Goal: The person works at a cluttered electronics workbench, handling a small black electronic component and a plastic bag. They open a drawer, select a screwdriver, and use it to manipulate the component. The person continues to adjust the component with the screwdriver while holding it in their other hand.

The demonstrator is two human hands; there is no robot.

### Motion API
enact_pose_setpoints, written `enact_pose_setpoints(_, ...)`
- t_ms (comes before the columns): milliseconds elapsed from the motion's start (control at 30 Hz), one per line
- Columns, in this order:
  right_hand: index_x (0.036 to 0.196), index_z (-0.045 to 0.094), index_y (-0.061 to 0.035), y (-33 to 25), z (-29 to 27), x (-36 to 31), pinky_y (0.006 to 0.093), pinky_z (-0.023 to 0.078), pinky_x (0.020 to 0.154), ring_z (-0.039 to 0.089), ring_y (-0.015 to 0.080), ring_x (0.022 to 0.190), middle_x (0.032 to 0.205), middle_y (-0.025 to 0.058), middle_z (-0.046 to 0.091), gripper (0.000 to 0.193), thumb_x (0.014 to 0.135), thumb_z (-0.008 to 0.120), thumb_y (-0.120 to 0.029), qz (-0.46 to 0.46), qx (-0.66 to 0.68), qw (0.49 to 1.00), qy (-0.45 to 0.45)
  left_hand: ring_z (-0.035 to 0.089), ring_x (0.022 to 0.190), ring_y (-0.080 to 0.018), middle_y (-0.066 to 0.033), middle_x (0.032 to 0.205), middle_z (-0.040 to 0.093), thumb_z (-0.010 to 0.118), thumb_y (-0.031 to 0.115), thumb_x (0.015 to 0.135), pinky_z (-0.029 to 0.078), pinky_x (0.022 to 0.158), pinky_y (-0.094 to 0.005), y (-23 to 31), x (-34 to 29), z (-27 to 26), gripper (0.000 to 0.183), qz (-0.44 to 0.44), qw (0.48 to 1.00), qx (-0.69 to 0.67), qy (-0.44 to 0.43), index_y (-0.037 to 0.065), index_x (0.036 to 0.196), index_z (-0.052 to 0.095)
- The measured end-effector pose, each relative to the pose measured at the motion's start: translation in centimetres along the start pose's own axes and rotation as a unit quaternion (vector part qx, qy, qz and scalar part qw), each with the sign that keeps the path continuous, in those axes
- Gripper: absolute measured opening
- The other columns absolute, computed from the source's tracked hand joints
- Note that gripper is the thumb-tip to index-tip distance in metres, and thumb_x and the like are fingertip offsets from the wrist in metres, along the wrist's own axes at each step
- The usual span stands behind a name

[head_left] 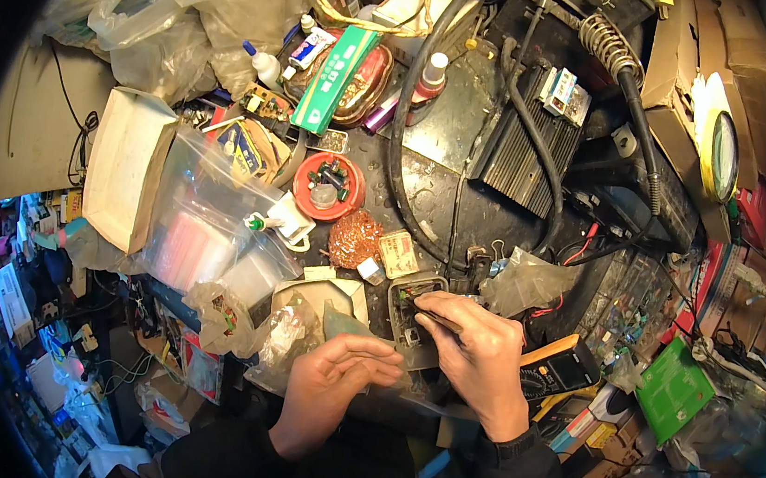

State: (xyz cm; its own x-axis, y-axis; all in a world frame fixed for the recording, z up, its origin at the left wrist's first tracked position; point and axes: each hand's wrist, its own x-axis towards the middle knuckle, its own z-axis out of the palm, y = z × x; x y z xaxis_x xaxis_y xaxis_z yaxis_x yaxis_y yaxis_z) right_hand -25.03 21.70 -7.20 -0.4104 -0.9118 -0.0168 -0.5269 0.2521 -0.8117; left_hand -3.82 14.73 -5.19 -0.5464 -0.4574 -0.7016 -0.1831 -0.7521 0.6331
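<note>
Hands apart: right hand (482, 347) pinching a thin probe-like tool into small grey plastic case (413, 322) at bench (434, 198) front edge; left hand (338, 374) loosely curled, empty, beside. Probing inside, seemingly; next calls for steadying case.

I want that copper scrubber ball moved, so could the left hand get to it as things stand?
Probably yes. The left hand is open and holds nothing, and the scrubber ball lies just beyond it. Only low clutter, a clear bag and a small white block, lies between; nothing tall blocks the way.
</note>
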Motion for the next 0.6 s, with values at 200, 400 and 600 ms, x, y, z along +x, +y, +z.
enact_pose_setpoints(200,0.108,0.085,-0.0008,0.3,0.3,0.0,0.0344,0.066,0.079,0.085,0.0295,0.092,0.104,0.0141,0.086,0.020,0.089,0.090,0.000,0.009,0.005,1.000,0.005,0.079,0.118,-0.0268,-0.0255,0.134,0.078,0.062,0.001,0.114,0.062,0.108,-0.0403,0.4,0.6,0.5,0.025,-0.034,0.999,0.004,0.010,-0.008,0.137,0.066)
enact_pose_setpoints(400,0.105,0.087,-0.0005,-0.3,-0.6,-0.4,0.0323,0.066,0.079,0.086,0.0260,0.089,0.101,0.0136,0.087,0.015,0.090,0.090,0.000,0.044,0.027,0.996,0.067,0.076,0.128,-0.0319,-0.0277,0.144,0.073,0.059,0.000,0.114,0.060,0.114,-0.0426,0.8,0.9,1.0,0.031,-0.019,1.000,-0.010,-0.016,-0.008,0.145,0.061)
enact_pose_setpoints(600,0.104,0.088,-0.0016,-1.8,-2.2,-1.4,0.0320,0.068,0.080,0.087,0.0250,0.092,0.101,0.0127,0.088,0.016,0.088,0.093,0.000,0.050,-0.002,0.992,0.115,0.073,0.134,-0.0357,-0.0303,0.149,0.069,0.050,0.013,0.122,0.059,0.118,-0.0462,1.6,1.3,1.6,0.038,-0.050,0.996,-0.068,-0.014,-0.009,0.152,0.054)
